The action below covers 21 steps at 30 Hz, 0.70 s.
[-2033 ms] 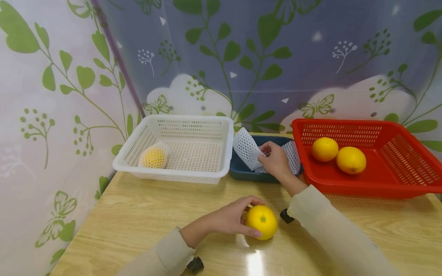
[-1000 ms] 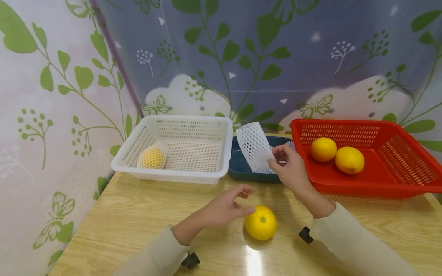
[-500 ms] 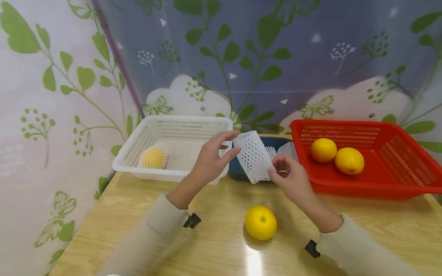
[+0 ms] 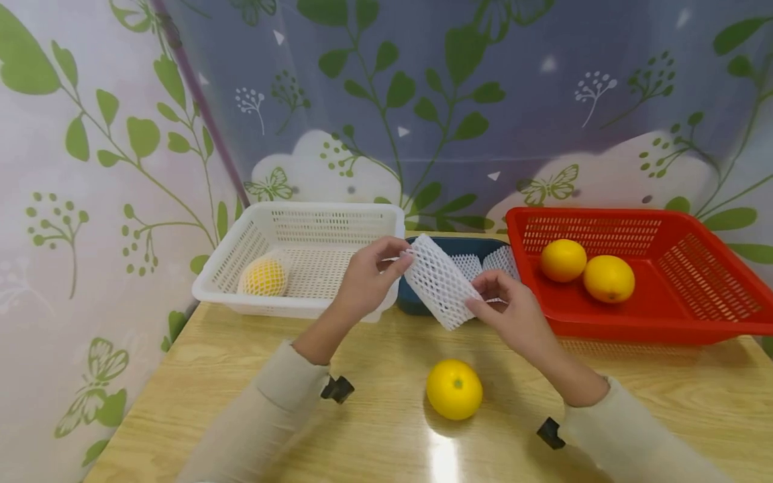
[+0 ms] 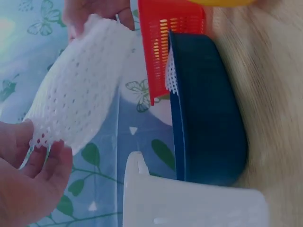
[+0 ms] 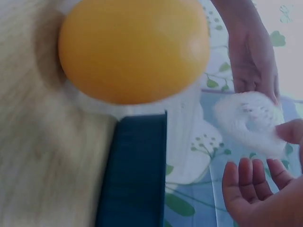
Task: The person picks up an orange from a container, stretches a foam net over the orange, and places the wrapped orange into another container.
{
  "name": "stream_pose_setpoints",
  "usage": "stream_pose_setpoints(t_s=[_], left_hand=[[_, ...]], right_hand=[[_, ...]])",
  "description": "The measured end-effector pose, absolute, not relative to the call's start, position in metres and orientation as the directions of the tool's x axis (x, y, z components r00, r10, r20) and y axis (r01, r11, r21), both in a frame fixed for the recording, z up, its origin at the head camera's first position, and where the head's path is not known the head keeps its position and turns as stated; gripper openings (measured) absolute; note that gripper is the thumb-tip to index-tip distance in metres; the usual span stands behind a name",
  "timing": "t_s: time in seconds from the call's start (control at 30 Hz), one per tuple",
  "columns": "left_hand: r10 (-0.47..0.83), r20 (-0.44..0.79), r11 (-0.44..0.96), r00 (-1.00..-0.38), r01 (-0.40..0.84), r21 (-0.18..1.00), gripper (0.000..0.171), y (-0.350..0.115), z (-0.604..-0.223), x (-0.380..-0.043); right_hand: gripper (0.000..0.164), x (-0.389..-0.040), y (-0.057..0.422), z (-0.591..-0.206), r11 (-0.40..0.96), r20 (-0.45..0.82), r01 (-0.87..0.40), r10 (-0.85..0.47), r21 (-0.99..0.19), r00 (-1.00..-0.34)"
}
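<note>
A white foam fruit net (image 4: pixel 441 282) is stretched between both hands, raised in front of the dark blue tray (image 4: pixel 413 303). My left hand (image 4: pixel 370 276) pinches its upper left end; in the left wrist view, thumb and fingers grip the edge of the net (image 5: pixel 78 85). At the opposite end my right hand (image 4: pixel 510 305) pinches the net between thumb and forefinger. The right wrist view shows the sleeve's round opening (image 6: pixel 246 124), with the other right fingers loosely curled below. A yellow round fruit (image 4: pixel 454 389) rests on the wooden table just in front of the hands.
On the left stands a white basket (image 4: pixel 296 305) holding one netted yellow fruit (image 4: pixel 264 278). The red basket (image 4: pixel 640 329) on the right holds two bare yellow fruits (image 4: pixel 608 278). More foam nets (image 4: pixel 500 260) lie in the blue tray. A patterned curtain (image 4: pixel 447 87) backs the table.
My left hand has let go of the yellow fruit, moved up and taken the net's left end. My right hand has lifted the net out of the tray. The fruit stayed put.
</note>
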<state>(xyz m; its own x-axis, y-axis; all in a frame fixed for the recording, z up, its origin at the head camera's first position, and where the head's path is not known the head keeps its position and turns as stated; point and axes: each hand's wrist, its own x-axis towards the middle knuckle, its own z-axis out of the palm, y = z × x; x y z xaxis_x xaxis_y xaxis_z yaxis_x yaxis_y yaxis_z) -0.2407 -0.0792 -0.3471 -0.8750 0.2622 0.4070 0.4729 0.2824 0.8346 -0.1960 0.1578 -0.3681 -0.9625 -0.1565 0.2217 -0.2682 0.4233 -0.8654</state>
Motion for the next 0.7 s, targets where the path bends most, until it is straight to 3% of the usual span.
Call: stream_pose_setpoints(t_s=[0.1, 0.17, 0.23, 0.33, 0.5, 0.6, 0.7], left_hand=[[0.25, 0.299, 0.095, -0.921, 0.331, 0.939, 0.019, -0.08, -0.346, -0.239], [0.271, 0.214, -0.086, -0.938, 0.198, 0.976, 0.015, -0.079, -0.345, -0.236], [0.311, 0.125, -0.264, -0.942, 0.04, 0.964, 0.011, -0.077, -0.345, -0.231], [0.406, 0.035, -0.438, -0.913, -0.161, 0.885, 0.011, -0.072, -0.348, -0.225], [0.54, -0.03, -0.496, -0.841, -0.346, 0.796, 0.017, -0.065, -0.358, -0.216], [0.559, -0.073, -0.48, -0.826, -0.395, 0.784, 0.027, -0.062, -0.363, -0.214], [0.554, -0.112, -0.457, -0.825, -0.414, 0.787, 0.032, -0.06, -0.366, -0.214]], right_hand=[[0.031, -0.198, 0.163, -0.361, 0.284, 0.19, -0.226, -0.148, -0.932, -0.971], [0.035, -0.201, 0.165, -0.356, 0.117, 0.132, -0.15, -0.15, -0.982, -0.98], [0.038, -0.204, 0.165, -0.353, -0.07, 0.063, -0.052, -0.163, -0.996, -0.985], [0.041, -0.209, 0.164, -0.355, -0.216, -0.023, 0.069, -0.209, -0.974, -0.978], [0.05, -0.213, 0.156, -0.369, -0.178, -0.079, 0.148, -0.344, -0.973, -0.936], [0.058, -0.212, 0.152, -0.374, -0.175, -0.052, 0.14, -0.431, -0.975, -0.901], [0.053, -0.211, 0.152, -0.376, -0.234, 0.002, 0.131, -0.496, -0.963, -0.868]])
